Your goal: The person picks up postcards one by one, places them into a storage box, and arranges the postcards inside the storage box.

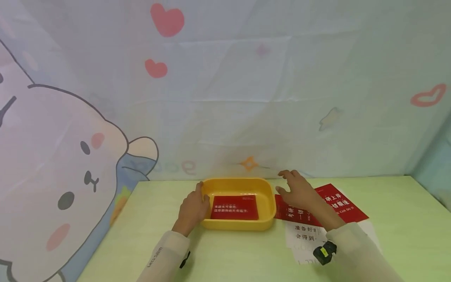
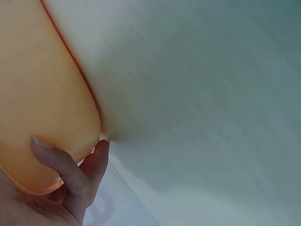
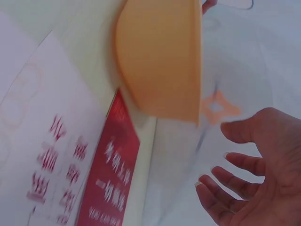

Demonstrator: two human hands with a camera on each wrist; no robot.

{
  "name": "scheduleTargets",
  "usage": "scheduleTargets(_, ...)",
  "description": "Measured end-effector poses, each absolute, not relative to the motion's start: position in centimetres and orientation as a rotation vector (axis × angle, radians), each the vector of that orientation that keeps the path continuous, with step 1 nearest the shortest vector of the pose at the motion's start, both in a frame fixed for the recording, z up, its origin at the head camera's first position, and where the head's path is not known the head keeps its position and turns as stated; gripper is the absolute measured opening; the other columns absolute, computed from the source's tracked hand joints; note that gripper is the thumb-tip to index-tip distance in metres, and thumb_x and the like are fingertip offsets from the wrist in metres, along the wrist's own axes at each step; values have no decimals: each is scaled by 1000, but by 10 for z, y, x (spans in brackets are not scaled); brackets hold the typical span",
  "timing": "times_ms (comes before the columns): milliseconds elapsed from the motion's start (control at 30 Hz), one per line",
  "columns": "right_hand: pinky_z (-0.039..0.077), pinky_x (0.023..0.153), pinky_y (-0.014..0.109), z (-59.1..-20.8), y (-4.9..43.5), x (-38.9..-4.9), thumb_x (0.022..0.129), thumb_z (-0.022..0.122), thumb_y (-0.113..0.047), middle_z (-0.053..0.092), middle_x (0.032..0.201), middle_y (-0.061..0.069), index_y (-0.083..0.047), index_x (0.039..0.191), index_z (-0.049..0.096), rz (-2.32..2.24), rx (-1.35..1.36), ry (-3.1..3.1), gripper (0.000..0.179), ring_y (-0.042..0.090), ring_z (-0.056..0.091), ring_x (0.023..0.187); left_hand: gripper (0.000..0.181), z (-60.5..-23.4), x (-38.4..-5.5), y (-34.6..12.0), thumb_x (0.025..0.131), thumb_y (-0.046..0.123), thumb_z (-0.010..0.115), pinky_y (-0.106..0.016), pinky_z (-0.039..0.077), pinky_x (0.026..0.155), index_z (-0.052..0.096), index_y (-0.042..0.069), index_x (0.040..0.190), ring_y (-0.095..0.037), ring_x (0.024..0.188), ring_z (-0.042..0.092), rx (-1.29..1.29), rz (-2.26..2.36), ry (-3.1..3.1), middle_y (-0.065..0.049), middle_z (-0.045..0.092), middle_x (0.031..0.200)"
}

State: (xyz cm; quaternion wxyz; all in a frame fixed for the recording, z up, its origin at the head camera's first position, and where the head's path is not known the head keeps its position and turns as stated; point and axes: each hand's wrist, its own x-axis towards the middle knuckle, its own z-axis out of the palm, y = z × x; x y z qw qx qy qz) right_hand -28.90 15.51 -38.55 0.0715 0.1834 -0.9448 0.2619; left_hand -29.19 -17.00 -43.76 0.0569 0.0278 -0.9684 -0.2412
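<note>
A yellow plastic tray sits near the table's back edge, with a red card printed in white characters lying inside. My left hand grips the tray's left end; in the left wrist view its thumb lies on the inner side and the fingers are around the outside. To the right of the tray, my right hand is raised over overlapping red cards, its fingers apart and loosely bent with nothing in them. White cards with dark characters lie partly under the red ones and my right forearm.
The pale green table ends at a hanging cloth backdrop printed with hearts and a large cartoon animal. Black straps sit at both wrists, over white sleeves.
</note>
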Motion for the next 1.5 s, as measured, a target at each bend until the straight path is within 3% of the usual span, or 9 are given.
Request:
scheduleTargets(433, 49, 91, 66, -408, 204, -286, 74, 85, -35, 47, 135, 32, 3, 140, 44, 562, 524, -3097, 86, 52, 46, 119, 54, -435, -290, -169, 100, 26, 47, -39, 51, 60, 35, 9, 151, -26, 70, 59, 65, -750, -2930, -22, 68, 113)
scheduleTargets(700, 47, 92, 68, -421, 222, -286, 67, 88, -40, 49, 132, 32, 4, 139, 46, 491, 537, -3147, 95, 52, 45, 118, 55, -435, -291, -168, 101, 28, 45, -44, 55, 68, 34, 10, 152, -29, 78, 62, 80, -741, -2940, -22, 66, 118)
scheduleTargets(933, 45, 93, 70, -434, 233, -288, 65, 88, -43, 47, 138, 32, 5, 139, 46, 455, 512, -3183, 98, 56, 42, 121, 56, -433, -288, -169, 101, 29, 46, -45, 55, 70, 34, 11, 152, -30, 81, 63, 89, -757, -2945, -23, 65, 121)
scheduleTargets(1200, 47, 90, 68, -435, 238, -288, 62, 90, -45, 49, 130, 30, 6, 133, 50, 461, 498, -3180, 95, 53, 43, 115, 56, -434, -289, -169, 101, 28, 46, -37, 50, 60, 33, 11, 152, -26, 72, 58, 88, -770, -2945, -23, 66, 118)
scheduleTargets(1500, 50, 86, 67, -435, 237, -286, 58, 92, -41, 49, 122, 27, 6, 129, 53, 483, 458, -3166, 94, 49, 44, 109, 57, -436, -290, -170, 101, 29, 45, -39, 52, 64, 32, 10, 152, -26, 73, 58, 83, -747, -2951, -22, 66, 117)
